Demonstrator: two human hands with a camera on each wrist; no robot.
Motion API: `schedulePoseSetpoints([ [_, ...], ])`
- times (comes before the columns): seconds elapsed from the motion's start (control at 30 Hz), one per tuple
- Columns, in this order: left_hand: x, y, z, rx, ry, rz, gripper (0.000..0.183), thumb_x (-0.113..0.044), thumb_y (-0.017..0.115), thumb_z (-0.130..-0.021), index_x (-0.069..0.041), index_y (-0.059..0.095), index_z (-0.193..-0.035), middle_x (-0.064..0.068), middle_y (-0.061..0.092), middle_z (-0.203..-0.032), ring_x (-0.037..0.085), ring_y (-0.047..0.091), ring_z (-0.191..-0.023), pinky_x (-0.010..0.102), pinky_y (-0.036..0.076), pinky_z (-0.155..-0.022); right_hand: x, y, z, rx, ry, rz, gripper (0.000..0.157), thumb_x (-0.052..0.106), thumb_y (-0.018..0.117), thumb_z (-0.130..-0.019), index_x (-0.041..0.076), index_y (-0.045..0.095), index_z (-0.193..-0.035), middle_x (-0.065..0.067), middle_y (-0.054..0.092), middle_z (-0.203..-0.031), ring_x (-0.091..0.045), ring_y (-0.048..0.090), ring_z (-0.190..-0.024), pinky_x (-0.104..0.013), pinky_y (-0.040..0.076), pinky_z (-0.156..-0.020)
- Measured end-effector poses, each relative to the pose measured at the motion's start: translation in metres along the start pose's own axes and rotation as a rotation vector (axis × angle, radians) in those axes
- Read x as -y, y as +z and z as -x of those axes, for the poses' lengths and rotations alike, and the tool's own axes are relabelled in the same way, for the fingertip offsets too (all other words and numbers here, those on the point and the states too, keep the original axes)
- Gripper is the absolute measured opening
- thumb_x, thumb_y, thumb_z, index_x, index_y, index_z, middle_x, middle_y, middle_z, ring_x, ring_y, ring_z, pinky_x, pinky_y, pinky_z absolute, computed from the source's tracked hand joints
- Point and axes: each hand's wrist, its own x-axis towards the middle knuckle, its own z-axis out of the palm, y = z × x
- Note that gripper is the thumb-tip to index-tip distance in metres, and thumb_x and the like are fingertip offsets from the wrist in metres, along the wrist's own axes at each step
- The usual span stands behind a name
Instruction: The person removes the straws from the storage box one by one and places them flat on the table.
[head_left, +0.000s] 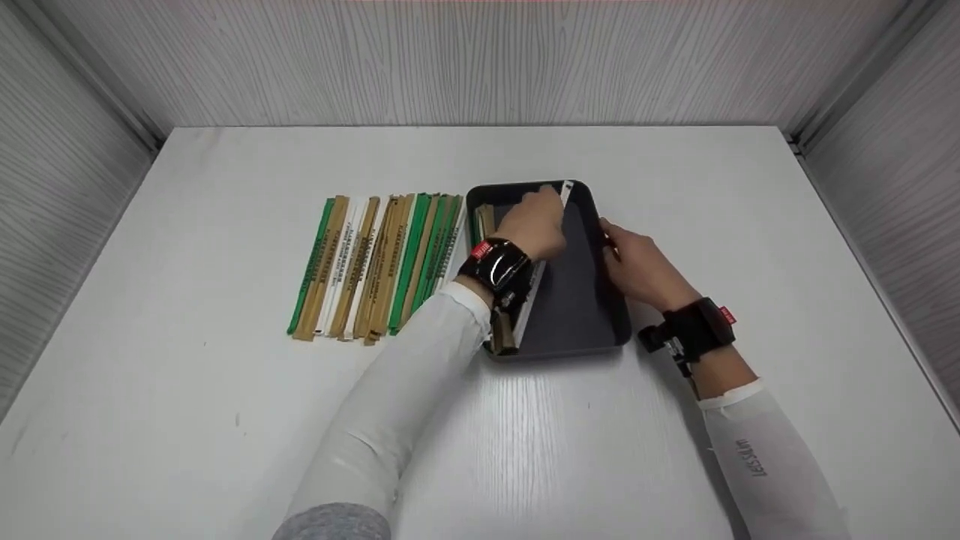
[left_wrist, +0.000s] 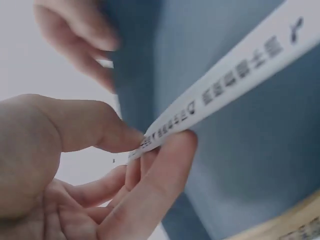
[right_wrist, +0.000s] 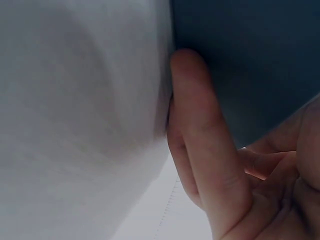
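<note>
In the head view my left hand is over the dark rectangular tray, pinching a narrow white paper-wrapped stick with black print. The left wrist view shows the white stick between thumb and fingertips, slanting across the tray's inside. Its near end reaches the tray's lower left. Brown wrapped sticks lie along the tray's left wall, partly hidden under my left wrist. At the tray's right side, my right hand holds the wall. In the right wrist view fingers lie along the outer wall, with the thumb partly hidden at the edge.
Left of the tray lies a row of green, brown and white wrapped sticks, side by side, some overlapping. They rest on a white tabletop. Grey wood-grain panels stand at the back and both sides.
</note>
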Motion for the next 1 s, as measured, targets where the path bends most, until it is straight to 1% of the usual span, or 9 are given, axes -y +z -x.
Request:
schedulePoseSetpoints([
  [0.13, -0.009, -0.022, 0.011, -0.053, 0.061, 0.045, 0.054, -0.004, 0.057, -0.091, 0.010, 0.042, -0.142, 0.024, 0.058, -0.127, 0.031, 0.063, -0.100, 0.042, 0.056, -0.084, 0.000, 0.000, 0.000, 0.005, -0.002, 0.006, 0.053, 0.005, 0.037, -0.109, -0.009, 0.027, -0.158, -0.032, 0.044, -0.154, -0.040, 0.054, -0.132, -0.050, 0.048, -0.103],
  [0.27, -0.006, -0.048, 0.026, -0.135, 0.120, 0.120, 0.043, -0.005, 0.054, -0.094, 0.006, 0.047, -0.135, 0.017, 0.057, -0.119, 0.025, 0.058, -0.096, 0.037, 0.052, -0.079, 0.000, 0.000, 0.000, 0.010, 0.008, 0.005, 0.053, 0.006, 0.038, -0.109, -0.008, 0.027, -0.159, -0.031, 0.047, -0.152, -0.037, 0.059, -0.122, -0.047, 0.050, -0.095],
  [0.33, -0.001, -0.060, 0.032, -0.185, 0.136, 0.178, 0.037, -0.005, 0.055, -0.096, 0.001, 0.048, -0.132, 0.012, 0.056, -0.113, 0.022, 0.056, -0.096, 0.033, 0.050, -0.078, 0.001, 0.000, 0.000, 0.010, 0.008, 0.005, 0.053, 0.006, 0.038, -0.109, -0.008, 0.026, -0.159, -0.031, 0.048, -0.151, -0.035, 0.060, -0.118, -0.046, 0.051, -0.092],
  [0.47, 0.012, -0.082, 0.045, -0.279, 0.157, 0.330, 0.039, -0.004, 0.055, -0.099, -0.001, 0.046, -0.136, 0.008, 0.054, -0.113, 0.018, 0.057, -0.099, 0.025, 0.050, -0.080, 0.001, 0.000, 0.001, 0.006, 0.010, 0.007, 0.054, 0.006, 0.038, -0.109, -0.008, 0.026, -0.160, -0.031, 0.047, -0.152, -0.035, 0.059, -0.116, -0.047, 0.051, -0.092],
  [0.57, 0.023, -0.094, 0.055, -0.334, 0.183, 0.431, 0.040, -0.004, 0.053, -0.101, 0.001, 0.043, -0.139, 0.009, 0.051, -0.115, 0.019, 0.059, -0.103, 0.025, 0.051, -0.085, 0.000, 0.001, 0.002, 0.003, 0.013, 0.009, 0.054, 0.007, 0.038, -0.109, -0.008, 0.025, -0.160, -0.030, 0.044, -0.155, -0.036, 0.058, -0.123, -0.048, 0.050, -0.097],
  [0.63, 0.032, -0.102, 0.063, -0.366, 0.203, 0.454, 0.040, -0.003, 0.051, -0.102, 0.002, 0.041, -0.141, 0.011, 0.050, -0.117, 0.021, 0.060, -0.105, 0.028, 0.052, -0.087, 0.000, 0.002, 0.002, 0.002, 0.017, 0.007, 0.054, 0.007, 0.037, -0.110, -0.007, 0.025, -0.160, -0.029, 0.041, -0.157, -0.036, 0.057, -0.126, -0.048, 0.049, -0.099],
  [0.7, 0.044, -0.109, 0.071, -0.400, 0.197, 0.428, 0.041, -0.002, 0.051, -0.102, 0.003, 0.041, -0.142, 0.011, 0.050, -0.117, 0.021, 0.059, -0.105, 0.029, 0.052, -0.087, 0.000, 0.002, 0.002, 0.002, 0.019, 0.006, 0.054, 0.008, 0.037, -0.110, -0.007, 0.025, -0.160, -0.029, 0.040, -0.158, -0.036, 0.057, -0.125, -0.047, 0.049, -0.098],
  [0.83, 0.078, -0.123, 0.081, -0.449, 0.100, 0.276, 0.039, -0.001, 0.053, -0.098, 0.002, 0.047, -0.137, 0.010, 0.051, -0.114, 0.020, 0.057, -0.099, 0.031, 0.051, -0.085, 0.000, 0.000, 0.002, 0.003, 0.021, 0.009, 0.054, 0.008, 0.036, -0.109, -0.007, 0.025, -0.160, -0.029, 0.041, -0.157, -0.034, 0.059, -0.114, -0.045, 0.050, -0.091],
  [1.0, 0.139, -0.129, 0.092, -0.385, -0.076, 0.122, 0.044, -0.005, 0.054, -0.093, 0.004, 0.052, -0.136, 0.015, 0.055, -0.116, 0.027, 0.054, -0.097, 0.038, 0.046, -0.077, -0.002, 0.000, 0.003, 0.003, 0.017, 0.009, 0.054, 0.008, 0.036, -0.109, -0.006, 0.025, -0.160, -0.029, 0.041, -0.157, -0.034, 0.059, -0.113, -0.046, 0.050, -0.092],
])
